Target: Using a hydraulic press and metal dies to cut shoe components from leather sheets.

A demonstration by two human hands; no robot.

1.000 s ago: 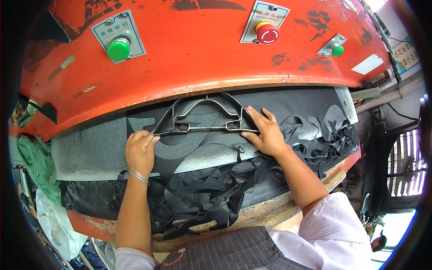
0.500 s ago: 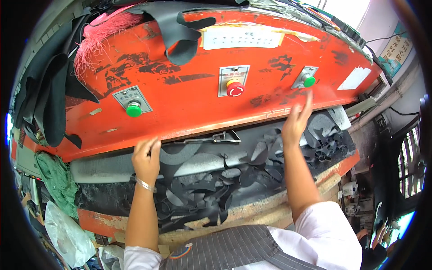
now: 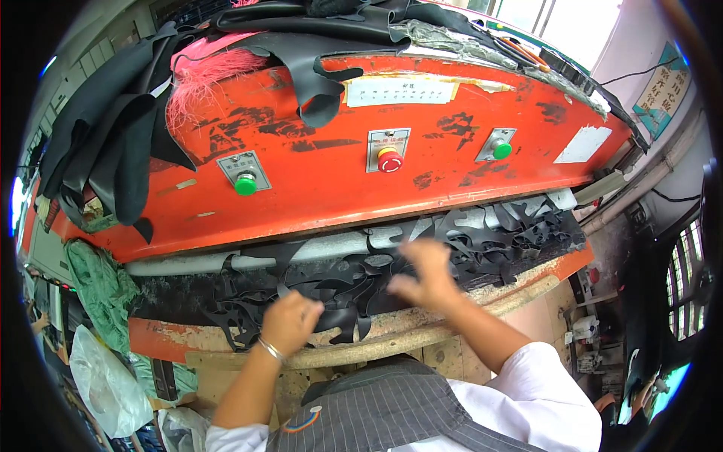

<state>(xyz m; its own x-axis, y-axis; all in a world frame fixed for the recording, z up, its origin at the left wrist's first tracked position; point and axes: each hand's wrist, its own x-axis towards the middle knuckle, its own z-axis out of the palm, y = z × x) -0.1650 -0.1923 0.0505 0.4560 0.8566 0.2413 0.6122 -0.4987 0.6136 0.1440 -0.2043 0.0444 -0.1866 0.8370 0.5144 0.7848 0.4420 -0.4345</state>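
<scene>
Thin black offcuts (image 3: 331,290) with curved cut edges lie tangled along the bed of a red press. Over their near left part is my left hand (image 3: 292,322), its fingers curled closed. Whatever those fingers may hold is hidden. My right hand (image 3: 428,277) is above the middle of the offcuts, somewhat blurred, thumb and fingers apart with nothing visible between them. A pale worn cutting board (image 3: 294,258) shows behind and beneath the scraps.
On the red press front (image 3: 316,181) are a left green button (image 3: 245,184), a red stop button (image 3: 390,160) and a right green button (image 3: 501,151). Black sheets (image 3: 113,128) hang at left. A worn wooden rail (image 3: 392,345) runs along the near edge. Clear plastic bags (image 3: 109,384) lie lower left.
Both hands have come down from the press front to the offcuts, the right also moving left. The metal frame-like tool seen below the press edge is no longer visible. The view has shifted.
</scene>
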